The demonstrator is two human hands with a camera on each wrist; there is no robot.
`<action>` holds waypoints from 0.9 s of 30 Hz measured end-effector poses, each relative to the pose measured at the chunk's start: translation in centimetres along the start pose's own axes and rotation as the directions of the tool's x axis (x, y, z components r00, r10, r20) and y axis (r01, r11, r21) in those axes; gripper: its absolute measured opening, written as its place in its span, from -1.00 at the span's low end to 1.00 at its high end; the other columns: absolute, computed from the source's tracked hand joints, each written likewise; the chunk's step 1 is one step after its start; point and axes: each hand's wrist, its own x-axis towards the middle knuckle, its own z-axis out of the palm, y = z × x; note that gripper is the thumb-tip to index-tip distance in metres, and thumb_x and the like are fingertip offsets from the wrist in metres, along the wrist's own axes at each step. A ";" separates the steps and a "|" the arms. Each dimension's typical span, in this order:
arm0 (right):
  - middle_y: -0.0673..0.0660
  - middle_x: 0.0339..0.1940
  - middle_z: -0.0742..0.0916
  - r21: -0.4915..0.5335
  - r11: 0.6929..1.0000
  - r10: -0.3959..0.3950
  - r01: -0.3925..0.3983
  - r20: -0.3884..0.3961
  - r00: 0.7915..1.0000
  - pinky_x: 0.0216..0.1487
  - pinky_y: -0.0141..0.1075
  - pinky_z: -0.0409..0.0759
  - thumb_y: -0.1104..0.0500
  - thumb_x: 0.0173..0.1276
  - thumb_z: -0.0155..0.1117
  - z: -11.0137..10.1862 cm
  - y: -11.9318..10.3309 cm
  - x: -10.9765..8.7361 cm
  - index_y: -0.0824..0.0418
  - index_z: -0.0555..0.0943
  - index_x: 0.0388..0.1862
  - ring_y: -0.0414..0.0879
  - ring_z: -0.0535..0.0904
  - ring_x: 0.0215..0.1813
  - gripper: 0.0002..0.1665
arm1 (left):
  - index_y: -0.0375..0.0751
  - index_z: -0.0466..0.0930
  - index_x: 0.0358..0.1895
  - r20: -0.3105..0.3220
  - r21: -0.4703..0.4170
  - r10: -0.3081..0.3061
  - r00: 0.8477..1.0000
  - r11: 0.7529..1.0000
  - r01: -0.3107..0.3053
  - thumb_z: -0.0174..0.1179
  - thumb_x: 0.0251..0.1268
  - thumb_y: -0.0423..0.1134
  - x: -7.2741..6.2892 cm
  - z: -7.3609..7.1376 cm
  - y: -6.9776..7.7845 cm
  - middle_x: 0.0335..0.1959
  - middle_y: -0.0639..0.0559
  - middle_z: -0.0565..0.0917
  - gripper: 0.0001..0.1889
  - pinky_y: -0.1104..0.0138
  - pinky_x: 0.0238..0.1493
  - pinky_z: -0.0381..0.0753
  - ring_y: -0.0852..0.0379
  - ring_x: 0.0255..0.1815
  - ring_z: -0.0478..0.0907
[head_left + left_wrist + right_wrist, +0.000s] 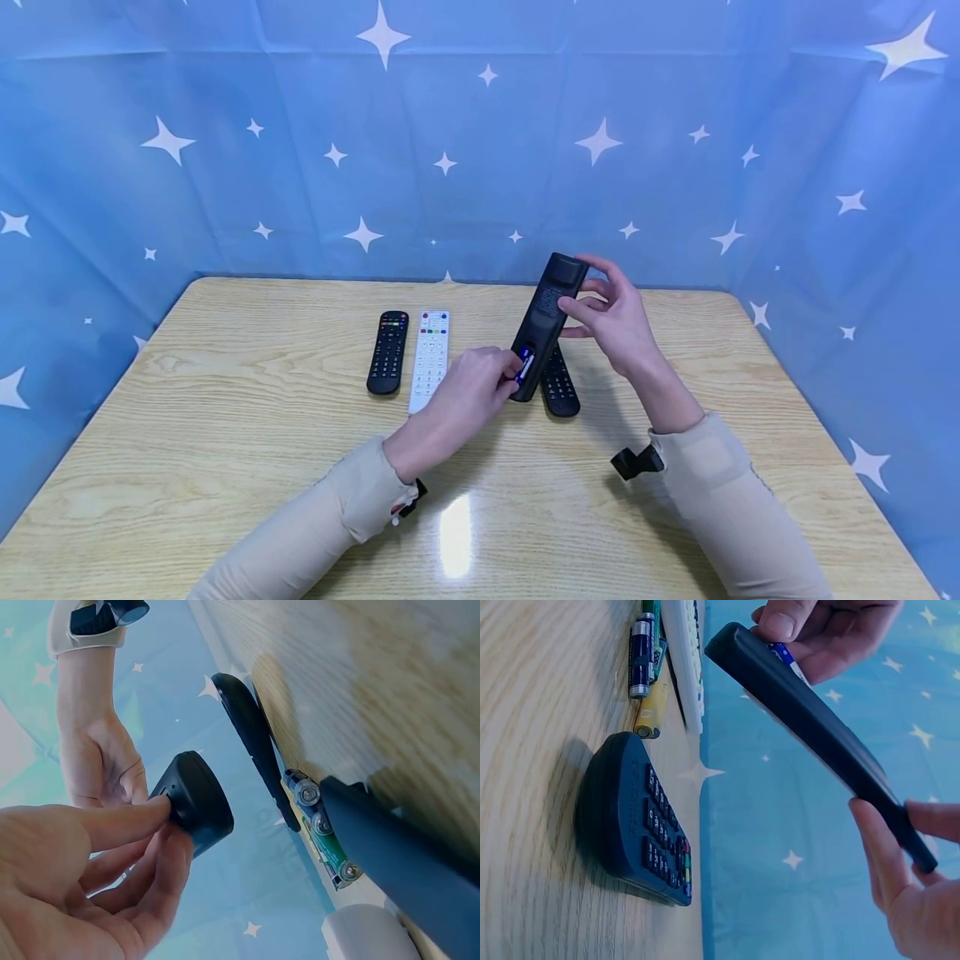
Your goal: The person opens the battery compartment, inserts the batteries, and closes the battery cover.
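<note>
A black remote control (551, 304) is held tilted above the table, its back toward the head camera. My right hand (618, 321) grips its upper end between thumb and fingers. At the lower end the battery compartment is uncovered, and a blue battery (527, 364) shows in it. The thumb and fingertips of my left hand (468, 392) pinch at this battery; in the right wrist view the battery (789, 661) juts slightly from the remote's back. Part of it is hidden behind those fingers in the left wrist view.
Beneath the held remote lies another black remote (561, 387). Further left lie a white remote (431, 350) and a smaller black remote (387, 352). Several loose batteries, including a dark blue battery (639, 660) and a yellow battery (651, 711), lie near the white remote on the wooden table (225, 400).
</note>
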 end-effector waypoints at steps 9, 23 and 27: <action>0.22 0.06 0.60 0.004 1.000 0.002 -0.002 0.016 1.000 -0.21 0.00 0.76 0.43 0.43 0.31 -0.1 -0.1 0.0 0.14 0.30 0.54 -0.01 0.72 -0.04 -0.24 | -0.23 0.62 0.03 -0.061 -0.011 0.007 0.998 1.000 -0.008 0.53 0.16 -0.37 -0.4 0.0 -0.5 -0.12 -0.06 0.60 -0.61 0.23 -0.14 0.63 0.03 -0.13 0.59; 0.21 0.03 0.60 0.026 1.000 0.009 -0.010 0.047 0.999 -0.23 -0.01 0.77 0.44 0.44 0.29 -0.2 -0.3 0.0 0.10 0.24 0.57 -0.03 0.73 -0.07 -0.18 | -0.28 0.29 0.50 0.018 -0.178 -0.104 0.994 0.978 0.106 0.49 0.25 -0.31 -0.5 -0.5 -0.8 0.28 -0.23 0.52 -0.21 0.10 0.15 0.61 -0.13 0.24 0.53; 0.21 0.02 0.61 0.034 0.999 0.010 -0.011 0.048 0.999 -0.23 -0.01 0.77 0.45 0.44 0.29 -0.2 -0.2 0.0 0.09 0.26 0.55 -0.02 0.73 -0.05 -0.21 | -0.30 0.24 0.53 0.052 -0.242 -0.112 0.992 0.963 0.121 0.47 0.26 -0.34 -0.5 -0.6 -0.9 0.24 -0.27 0.55 -0.18 0.10 0.11 0.63 -0.17 0.15 0.59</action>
